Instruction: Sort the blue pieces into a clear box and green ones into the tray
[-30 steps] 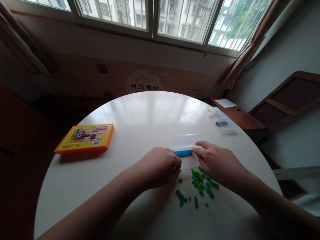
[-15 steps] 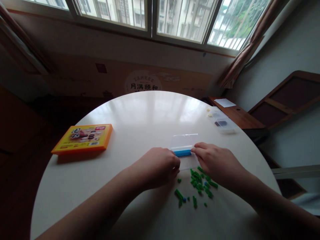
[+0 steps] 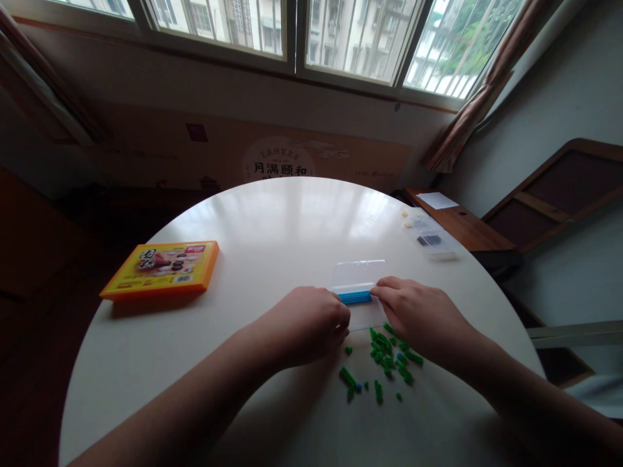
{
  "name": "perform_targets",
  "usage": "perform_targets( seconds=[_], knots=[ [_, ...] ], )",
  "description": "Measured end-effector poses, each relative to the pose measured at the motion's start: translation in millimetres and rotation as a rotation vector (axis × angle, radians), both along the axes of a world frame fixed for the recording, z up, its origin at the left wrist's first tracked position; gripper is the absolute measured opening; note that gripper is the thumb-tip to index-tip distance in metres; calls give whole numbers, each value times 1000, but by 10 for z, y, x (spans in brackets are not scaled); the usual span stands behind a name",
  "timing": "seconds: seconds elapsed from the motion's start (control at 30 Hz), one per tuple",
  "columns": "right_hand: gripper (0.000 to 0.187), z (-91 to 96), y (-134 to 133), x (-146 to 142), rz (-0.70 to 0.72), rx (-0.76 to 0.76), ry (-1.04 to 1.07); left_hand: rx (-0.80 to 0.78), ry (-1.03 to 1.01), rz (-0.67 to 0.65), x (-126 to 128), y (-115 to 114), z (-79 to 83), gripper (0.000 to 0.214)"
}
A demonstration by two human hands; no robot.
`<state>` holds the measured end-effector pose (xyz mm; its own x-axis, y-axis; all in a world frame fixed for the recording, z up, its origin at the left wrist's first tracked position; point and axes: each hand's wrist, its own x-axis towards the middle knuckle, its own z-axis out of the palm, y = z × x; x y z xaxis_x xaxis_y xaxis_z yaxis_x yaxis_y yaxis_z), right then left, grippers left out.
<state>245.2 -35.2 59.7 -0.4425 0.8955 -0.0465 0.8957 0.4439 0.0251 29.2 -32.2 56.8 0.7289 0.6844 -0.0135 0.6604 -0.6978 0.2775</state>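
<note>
Right of center frame, the right hand (image 3: 421, 306) closes its fingertips on a blue bar (image 3: 356, 298) over a clear sheet (image 3: 359, 272); the left hand (image 3: 309, 327) curls at the far end, grip hidden. Uneven pressure could crack or skew the bar.

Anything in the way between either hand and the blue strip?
Nothing visible. The left hand is at the left end of the blue strip, its exact grip hidden; the right hand has fingertips at the right end. Loose green pieces lie nearer the person, not in between.
</note>
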Motion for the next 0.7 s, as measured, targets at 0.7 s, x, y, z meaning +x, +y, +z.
perform_targets(
  seconds=[0.7],
  knots=[
    [29,186,-32,287,17,46,244,-54,16,-11,14,-1,66,19]
  ],
)
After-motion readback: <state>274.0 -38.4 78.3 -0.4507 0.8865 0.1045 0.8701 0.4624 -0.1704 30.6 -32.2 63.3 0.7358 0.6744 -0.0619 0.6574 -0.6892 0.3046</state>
